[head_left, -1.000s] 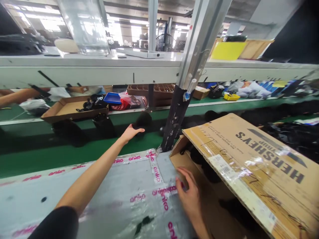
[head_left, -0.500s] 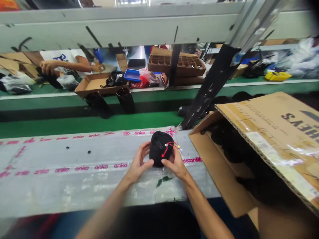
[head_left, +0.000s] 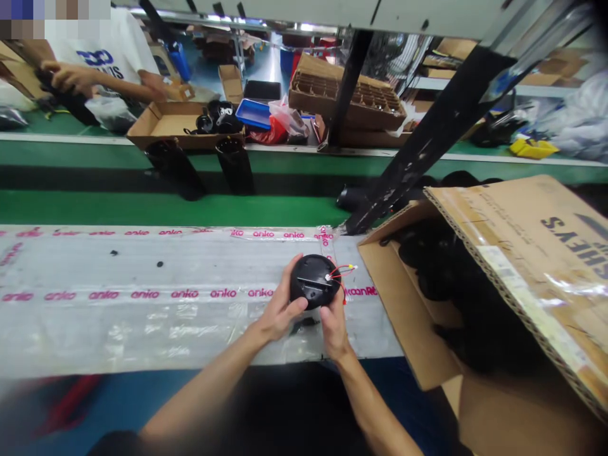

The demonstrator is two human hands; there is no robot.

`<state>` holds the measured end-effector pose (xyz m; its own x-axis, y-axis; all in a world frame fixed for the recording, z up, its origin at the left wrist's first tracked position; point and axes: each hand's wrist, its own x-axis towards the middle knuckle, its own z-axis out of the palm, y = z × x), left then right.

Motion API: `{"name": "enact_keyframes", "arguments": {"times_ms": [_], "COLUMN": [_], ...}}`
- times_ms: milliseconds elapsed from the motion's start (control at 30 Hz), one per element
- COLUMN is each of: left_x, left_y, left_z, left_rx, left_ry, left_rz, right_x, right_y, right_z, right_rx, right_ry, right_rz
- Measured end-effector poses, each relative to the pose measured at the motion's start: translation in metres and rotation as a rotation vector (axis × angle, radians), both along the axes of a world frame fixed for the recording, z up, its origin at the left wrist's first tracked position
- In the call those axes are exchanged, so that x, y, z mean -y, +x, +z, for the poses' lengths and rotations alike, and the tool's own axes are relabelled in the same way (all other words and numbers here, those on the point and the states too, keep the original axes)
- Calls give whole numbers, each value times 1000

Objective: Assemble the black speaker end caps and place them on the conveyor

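Note:
Between my two hands is a round black plastic housing (head_left: pixel 314 286), its flat face with a straight slot turned up toward me. Thin red and yellow wires (head_left: pixel 342 271) with small connectors come out of the right part of that face. My left hand (head_left: pixel 284 307) grips the left rim, thumb on the near edge. On the right side, my right hand (head_left: pixel 335 323) is closed around the rim, with its thumb at the front; its other fingers are partly hidden behind the housing. Both hands hold it above the plastic-covered bench (head_left: pixel 190 329).
At the right stands an open cardboard box (head_left: pixel 532 253) with black parts inside. A black slanted post (head_left: pixel 422 139) rises behind the bench. Across the green conveyor (head_left: pixel 275 209), a person (head_left: pixel 109 63) works near a shallow carton (head_left: pixel 166 120). Two small black bits (head_left: pixel 160 264) lie on the left.
The black housing has been tilted, so its flat slotted face now shows. My hands have shifted slightly around its rim, and the wires now point to the right. The camera view has also moved.

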<state>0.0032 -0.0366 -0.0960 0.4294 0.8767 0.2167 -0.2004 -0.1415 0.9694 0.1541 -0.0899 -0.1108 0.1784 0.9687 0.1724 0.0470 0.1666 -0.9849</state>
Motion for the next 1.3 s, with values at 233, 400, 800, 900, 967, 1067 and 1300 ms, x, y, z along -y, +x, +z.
{"name": "enact_keyframes", "arguments": {"times_ms": [233,400,800,900,967,1067,1300], "left_x": [7,20,16,19,19,13,-14], "left_y": [14,22,22,26,21,7,-30], "left_z": [-10,-1,14,12,14,22,73], "left_rx": [-94,-126,-152,-172,-171,-192,-413], "left_ry": [208,132,217,192,179,163,29], "left_rz": [365,475,456,469,443,323,-22], "right_x": [-15,-8,4,6,4,-2,-10], "right_y": [-26,-42,-10,-11,-20,-29,-21], "right_z": [3,4,38,40,40,44,60], "right_rx": [44,169,152,207,216,165,158], "right_ry": [17,1,-12,25,17,-29,-121], "right_rz": [-138,-256,-74,-140,-209,-283,-240]}}
